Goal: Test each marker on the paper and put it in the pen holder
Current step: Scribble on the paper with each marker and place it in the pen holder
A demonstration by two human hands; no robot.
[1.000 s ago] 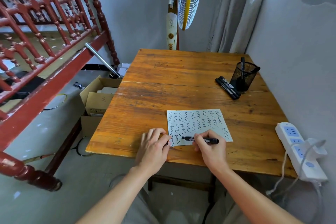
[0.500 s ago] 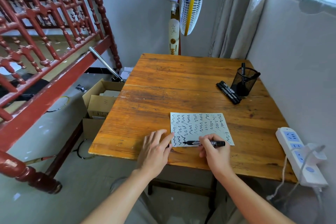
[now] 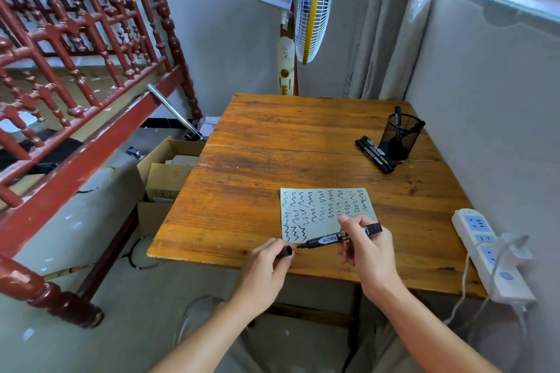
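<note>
The wooden counter (image 3: 272, 160) carries the paper (image 3: 321, 206), covered in black squiggles, near its front edge. The mesh pen holder (image 3: 400, 139) stands well apart at the far right, with two spare markers (image 3: 375, 154) just beside it. The right hand (image 3: 372, 254) pinches the uncapped marker (image 3: 339, 238) by its rear half, tip pointing left over the paper's near corner. The left hand (image 3: 266, 269) curls round the cap (image 3: 286, 251), mouth facing the tip. This looks like recapping: keep tip and mouth in line, slide straight in, and press until seated.
</note>
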